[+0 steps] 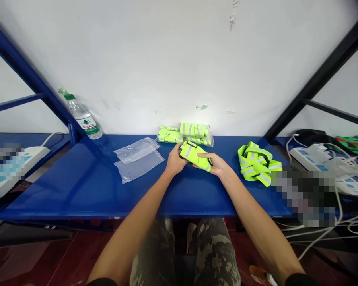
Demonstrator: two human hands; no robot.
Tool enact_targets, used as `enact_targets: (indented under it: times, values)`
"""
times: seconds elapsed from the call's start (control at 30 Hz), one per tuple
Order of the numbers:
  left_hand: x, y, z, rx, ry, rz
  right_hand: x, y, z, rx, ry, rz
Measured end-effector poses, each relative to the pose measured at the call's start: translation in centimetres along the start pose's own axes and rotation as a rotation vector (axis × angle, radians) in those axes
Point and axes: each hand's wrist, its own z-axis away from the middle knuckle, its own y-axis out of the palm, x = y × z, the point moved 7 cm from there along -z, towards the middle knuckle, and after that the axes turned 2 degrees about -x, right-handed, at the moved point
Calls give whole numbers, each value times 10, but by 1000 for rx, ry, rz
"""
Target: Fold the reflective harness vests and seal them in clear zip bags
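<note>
A folded neon-yellow reflective strap bundle (193,154), with grey stripes and black buckles, is held between both hands above the blue table. My left hand (177,159) grips its left end, fingers partly hidden behind it. My right hand (216,163) closes on the right end, thumb on top. Just behind stand clear bags (197,133) packed with similar yellow straps. Two flat clear zip bags (137,167) lie overlapping to the left of my hands. On the right rests a loose heap of yellow reflective straps (255,163).
A water bottle (85,119) with a green cap stands at the back left by the blue frame. White power strips (18,171) lie at the left, and more power strips (313,157) with tangled white cables (337,198) at the right. A white wall (179,59) closes off the back.
</note>
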Motion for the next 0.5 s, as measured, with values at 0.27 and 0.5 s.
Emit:
enact_targets:
  times: [0.27, 0.5]
  values:
    - [-16, -3, 9, -89, 127, -301, 6, -3, -5, -7, -143, 56]
    - [6, 6, 10, 213, -184, 208, 16, -5, 5, -211, -284, 218]
